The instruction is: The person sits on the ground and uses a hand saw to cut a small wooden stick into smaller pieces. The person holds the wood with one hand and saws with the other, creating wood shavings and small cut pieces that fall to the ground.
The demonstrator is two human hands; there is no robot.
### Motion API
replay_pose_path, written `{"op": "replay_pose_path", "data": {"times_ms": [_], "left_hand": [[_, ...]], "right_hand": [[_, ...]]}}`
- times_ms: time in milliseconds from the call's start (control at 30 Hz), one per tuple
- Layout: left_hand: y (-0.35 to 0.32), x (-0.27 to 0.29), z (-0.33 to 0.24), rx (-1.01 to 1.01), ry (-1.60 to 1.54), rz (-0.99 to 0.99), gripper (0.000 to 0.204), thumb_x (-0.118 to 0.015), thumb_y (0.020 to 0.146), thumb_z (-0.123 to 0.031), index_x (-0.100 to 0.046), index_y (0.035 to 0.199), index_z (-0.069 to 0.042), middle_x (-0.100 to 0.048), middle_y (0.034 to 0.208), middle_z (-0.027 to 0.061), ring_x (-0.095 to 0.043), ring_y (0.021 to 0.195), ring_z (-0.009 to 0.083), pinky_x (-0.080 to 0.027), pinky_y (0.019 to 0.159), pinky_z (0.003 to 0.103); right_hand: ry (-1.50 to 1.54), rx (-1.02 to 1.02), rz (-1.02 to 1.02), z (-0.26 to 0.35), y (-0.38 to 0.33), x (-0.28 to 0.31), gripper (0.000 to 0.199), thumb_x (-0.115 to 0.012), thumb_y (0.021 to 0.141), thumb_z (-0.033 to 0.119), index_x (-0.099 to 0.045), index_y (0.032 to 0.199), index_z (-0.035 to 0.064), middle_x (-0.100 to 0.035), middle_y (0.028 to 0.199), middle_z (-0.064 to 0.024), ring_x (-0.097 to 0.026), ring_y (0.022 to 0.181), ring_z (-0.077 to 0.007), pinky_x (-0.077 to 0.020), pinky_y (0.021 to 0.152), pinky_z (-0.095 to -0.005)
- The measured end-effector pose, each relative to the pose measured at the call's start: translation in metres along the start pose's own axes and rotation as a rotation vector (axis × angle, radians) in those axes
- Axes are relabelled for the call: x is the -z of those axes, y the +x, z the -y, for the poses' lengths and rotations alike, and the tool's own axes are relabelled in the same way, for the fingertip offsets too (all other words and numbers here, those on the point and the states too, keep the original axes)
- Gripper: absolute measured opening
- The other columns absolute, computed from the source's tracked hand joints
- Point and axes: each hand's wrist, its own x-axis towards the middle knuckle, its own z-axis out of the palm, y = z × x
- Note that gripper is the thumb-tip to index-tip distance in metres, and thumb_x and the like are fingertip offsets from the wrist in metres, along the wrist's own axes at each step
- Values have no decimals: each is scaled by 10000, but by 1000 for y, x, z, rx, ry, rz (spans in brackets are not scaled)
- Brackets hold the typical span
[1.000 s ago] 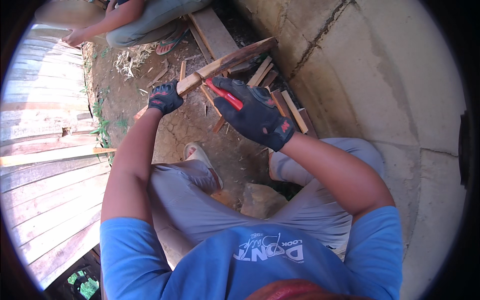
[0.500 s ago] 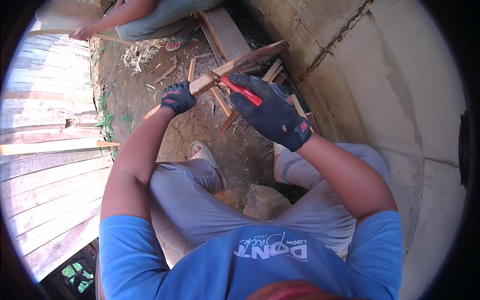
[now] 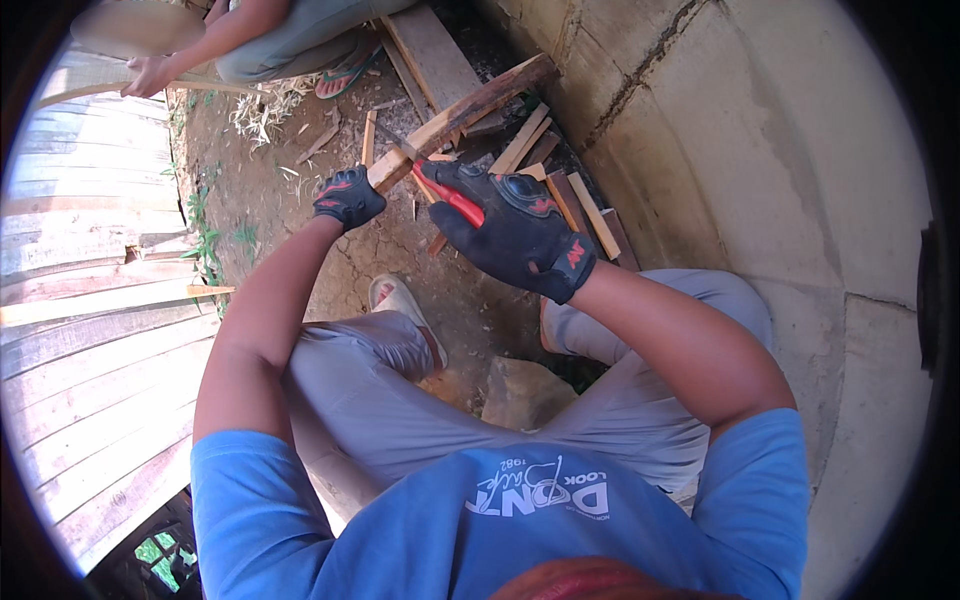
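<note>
My left hand [image 3: 350, 197], in a black glove with red marks, is closed around the lower end of a long wooden stick [image 3: 478, 105]. From there the stick slants up to the right, its far part dark and rough. The fingers of my gloved right hand [image 3: 515, 222] wrap round the red handle of a knife [image 3: 455, 198]. Its narrow dark blade lies across the pale cut part of the stick, just beyond my left hand. The blade's underside is hidden by the wood.
Wood strips [image 3: 595, 215] lean by the concrete wall [image 3: 760, 200] at right. A plank [image 3: 435, 55] and shavings [image 3: 262, 112] lie farther off. A person [image 3: 290, 45] squats at far left, holding a curved strip. A stone [image 3: 525, 393] sits between my feet; wooden boards [image 3: 110, 350] line the left.
My right hand has drawn the knife left along the stick, nearer to my left hand. My left hand keeps its hold. The other person's hand has shifted slightly left.
</note>
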Motion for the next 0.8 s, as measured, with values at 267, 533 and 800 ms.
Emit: {"op": "replay_pose_path", "data": {"times_ms": [267,533,800], "left_hand": [[7,23,-3,-35,53,-42,474,-652,832,-347,-688,1221,-79,-741,1171,250,-721,1101,434,-574,964,533],[2,25,-2,-66,-13,-53,462,-660,819,-330,-695,1198,-67,-734,1158,268,-717,1103,441,-568,977,531],[0,26,-9,-11,3,-78,428,-660,847,-316,-702,1190,-63,-748,1155,248,-726,1103,424,-567,969,521]], "right_hand": [[-20,-111,87,4,2,6,445,-661,1035,257,-632,1420,38,-696,1337,-205,-709,1145,-392,-565,994,-453],[-63,-38,-4,-9,8,3,426,-659,1037,268,-647,1405,53,-698,1353,-175,-705,1184,-364,-547,1046,-430],[-25,-85,15,-4,8,7,438,-673,1026,284,-657,1411,78,-710,1340,-183,-697,1203,-367,-545,1047,-430]]}}
